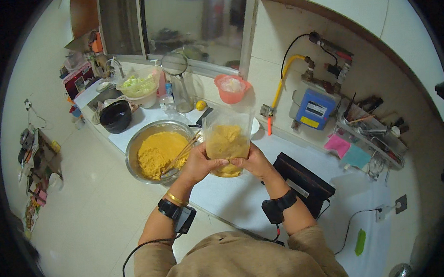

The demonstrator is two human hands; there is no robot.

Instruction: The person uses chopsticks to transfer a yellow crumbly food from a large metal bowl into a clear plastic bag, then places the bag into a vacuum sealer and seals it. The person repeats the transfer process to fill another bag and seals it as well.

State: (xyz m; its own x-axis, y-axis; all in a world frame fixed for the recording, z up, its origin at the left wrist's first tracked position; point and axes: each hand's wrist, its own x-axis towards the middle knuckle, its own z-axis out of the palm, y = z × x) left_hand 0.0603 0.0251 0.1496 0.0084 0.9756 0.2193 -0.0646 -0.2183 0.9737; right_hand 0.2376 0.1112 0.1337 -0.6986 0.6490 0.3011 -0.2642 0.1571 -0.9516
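Observation:
A clear plastic bag point(227, 142), partly filled with yellow dough-like mash, is held upright between my two hands above the counter. My left hand point(199, 163) grips its left side and my right hand point(256, 161) its right side, the thumbs nearly meeting across the front. More yellow mash shows below the thumbs. Just left of the bag stands a large stainless steel bowl point(133, 168) holding yellow mash point(163, 144). Wooden chopsticks point(183, 151) and what looks like a metal utensil rest in that bowl.
A black bowl point(115, 117), a basin of chopped greens point(138, 86), a strainer point(174, 63) and a lemon point(201, 105) stand behind. A pink basket point(231, 89) is by the window. A black device point(302, 183) with a cable lies at the right, below a blue gas meter point(315, 108).

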